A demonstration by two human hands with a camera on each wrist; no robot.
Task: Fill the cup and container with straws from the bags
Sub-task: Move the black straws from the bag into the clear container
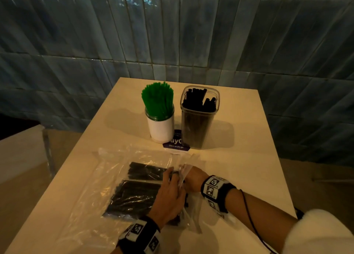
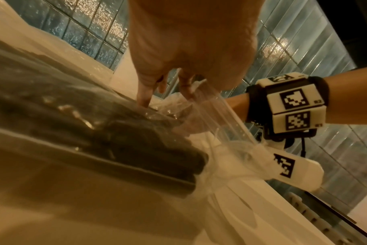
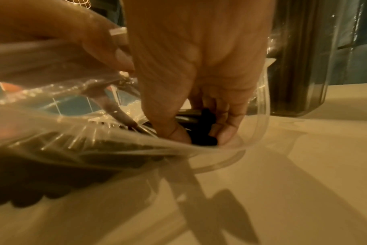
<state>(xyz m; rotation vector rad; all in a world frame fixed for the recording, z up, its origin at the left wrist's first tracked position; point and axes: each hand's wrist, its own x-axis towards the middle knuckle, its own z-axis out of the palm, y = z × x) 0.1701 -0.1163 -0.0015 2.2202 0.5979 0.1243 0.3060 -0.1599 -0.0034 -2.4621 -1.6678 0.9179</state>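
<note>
A white cup [image 1: 161, 128] full of green straws [image 1: 158, 100] stands mid-table beside a clear container [image 1: 197, 125] partly filled with black straws. In front lie clear plastic bags [image 1: 107, 169] with two bundles of black straws [image 1: 134, 198]. My left hand [image 1: 168, 193] holds the film at a bag's mouth [image 2: 201, 99], one fingertip [image 2: 144, 101] pressing on the bag. My right hand [image 1: 191, 179] reaches into that mouth, and its thumb and fingers [image 3: 226, 132] pinch the ends of a few black straws [image 3: 203, 140] inside.
A purple sticker [image 1: 175, 146] lies on the cream table [image 1: 239, 158] under the cup and container. A tiled wall stands close behind the table. Another pale tabletop [image 1: 19, 152] sits to the left across a gap. The container [image 3: 300, 66] stands just beyond my right hand.
</note>
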